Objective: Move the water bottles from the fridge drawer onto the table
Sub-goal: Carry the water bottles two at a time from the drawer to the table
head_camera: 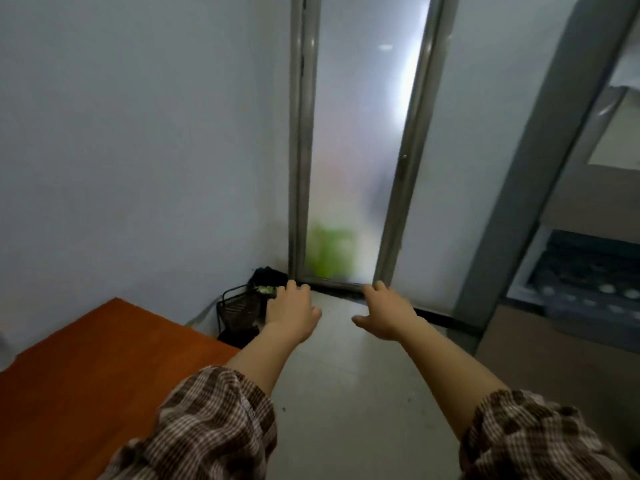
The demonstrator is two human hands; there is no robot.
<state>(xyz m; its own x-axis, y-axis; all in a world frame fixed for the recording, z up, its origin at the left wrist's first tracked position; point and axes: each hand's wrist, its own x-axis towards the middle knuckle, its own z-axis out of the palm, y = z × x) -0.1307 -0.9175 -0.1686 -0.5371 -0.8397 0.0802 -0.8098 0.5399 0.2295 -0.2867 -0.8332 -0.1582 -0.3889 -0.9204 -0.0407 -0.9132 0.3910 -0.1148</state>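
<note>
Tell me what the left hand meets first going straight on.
Likely the foot of the frosted door; the black wire basket lies just left of the left hand. Depth is unclear.

Blurred, edge-cropped fridge drawer (pixel 588 249).

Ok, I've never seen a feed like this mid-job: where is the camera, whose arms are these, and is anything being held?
There is no machine here: one wide-angle camera sits on a person's head and looks forward and down, so the two arms in brown checked sleeves are the wearer's own. The left hand and right hand reach forward, fingers relaxed, holding nothing. At lower left is the orange-brown wooden table. At the right edge is the open dark fridge drawer; the pale round tops in it are probably water bottle caps, though blurred. Ahead stands a frosted glass door, with a black wire basket in the corner beside it.
</note>
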